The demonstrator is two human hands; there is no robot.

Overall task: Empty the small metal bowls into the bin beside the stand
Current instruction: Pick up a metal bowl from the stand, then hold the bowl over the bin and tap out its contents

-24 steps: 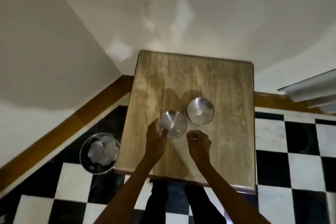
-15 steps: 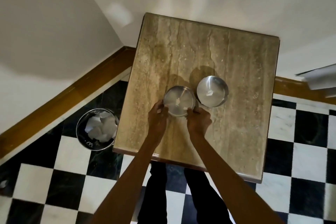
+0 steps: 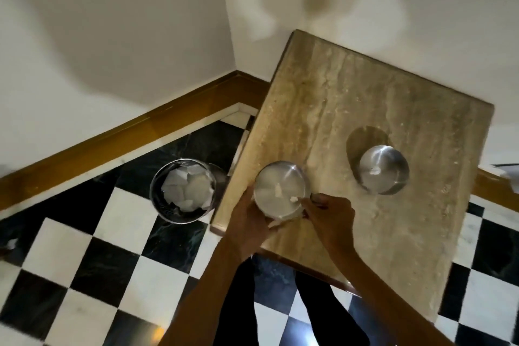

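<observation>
A small metal bowl [image 3: 278, 187] with a few white scraps inside is lifted over the stand's left front corner. My left hand [image 3: 248, 226] grips its near left rim, and my right hand [image 3: 327, 215] pinches its right rim. A second small metal bowl [image 3: 383, 173], holding one white scrap, rests on the marble-topped stand [image 3: 351, 98]. The round metal bin [image 3: 184, 189], filled with crumpled white paper, stands on the floor just left of the stand.
The stand sits in a room corner with white walls and a wooden skirting board [image 3: 118, 137]. The floor is black and white checked tile [image 3: 98, 275]. My dark trouser legs [image 3: 238, 312] show below the stand's front edge.
Both hands have closed on the nearer bowl and carried it left, away from the second bowl, towards the stand's left edge. The camera has swung left, bringing the bin closer.
</observation>
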